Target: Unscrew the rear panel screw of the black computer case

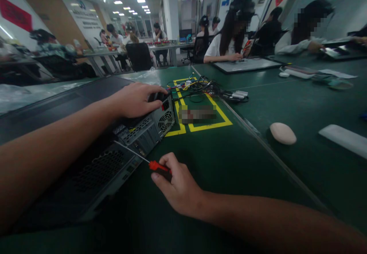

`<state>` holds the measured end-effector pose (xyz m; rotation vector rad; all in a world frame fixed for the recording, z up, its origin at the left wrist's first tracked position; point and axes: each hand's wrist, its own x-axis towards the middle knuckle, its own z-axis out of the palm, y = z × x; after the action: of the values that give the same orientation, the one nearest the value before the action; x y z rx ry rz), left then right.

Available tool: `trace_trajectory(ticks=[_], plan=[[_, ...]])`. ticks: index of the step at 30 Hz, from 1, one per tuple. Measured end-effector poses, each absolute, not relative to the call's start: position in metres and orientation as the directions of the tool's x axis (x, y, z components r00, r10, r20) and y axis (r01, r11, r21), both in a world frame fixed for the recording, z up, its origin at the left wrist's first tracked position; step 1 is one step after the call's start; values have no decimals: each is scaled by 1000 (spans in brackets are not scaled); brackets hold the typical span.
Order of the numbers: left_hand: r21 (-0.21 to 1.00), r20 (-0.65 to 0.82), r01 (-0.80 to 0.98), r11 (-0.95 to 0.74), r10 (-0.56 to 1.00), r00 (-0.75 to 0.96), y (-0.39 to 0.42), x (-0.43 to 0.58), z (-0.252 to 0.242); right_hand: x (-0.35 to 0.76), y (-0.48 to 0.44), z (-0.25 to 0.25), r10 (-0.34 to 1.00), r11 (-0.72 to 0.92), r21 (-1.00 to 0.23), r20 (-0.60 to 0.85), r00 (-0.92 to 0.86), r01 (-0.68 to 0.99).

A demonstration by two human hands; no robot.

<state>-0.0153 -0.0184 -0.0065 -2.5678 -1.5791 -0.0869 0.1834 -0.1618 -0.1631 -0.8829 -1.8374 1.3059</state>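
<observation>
Green tabletop (pixel 229 170) carries a PC case (pixel 137 135) lying on its side at the left. Left hand (pixel 137 100) rests on the case's top, grip spread. Right hand (pixel 179 187), just beside the case, has its grip pinching a red-handled screwdriver (pixel 157 166), whose shaft reaches the case's rear panel. Cables (pixel 200 87) lie beyond.

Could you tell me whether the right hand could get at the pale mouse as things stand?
Probably yes: only bare green table lies between the right hand and the mouse. But that hand is shut on the screwdriver, so it is not free.
</observation>
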Motion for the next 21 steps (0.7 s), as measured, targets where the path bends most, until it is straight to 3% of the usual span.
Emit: trace_trajectory(ticks=[8,15,21], plan=[[-70,126,885,-460,876,465,-19,-15,-6,185,-165,-163,837,342,-932,245,-490,119],[-60,136,883,-466,873,469,-17,-18,-10,189,-164,-160,821,423,-879,270,-503,219],[-63,118,885,-461,877,465,-15,-19,-10,189,-166,-162,858,286,-924,130,-496,253]])
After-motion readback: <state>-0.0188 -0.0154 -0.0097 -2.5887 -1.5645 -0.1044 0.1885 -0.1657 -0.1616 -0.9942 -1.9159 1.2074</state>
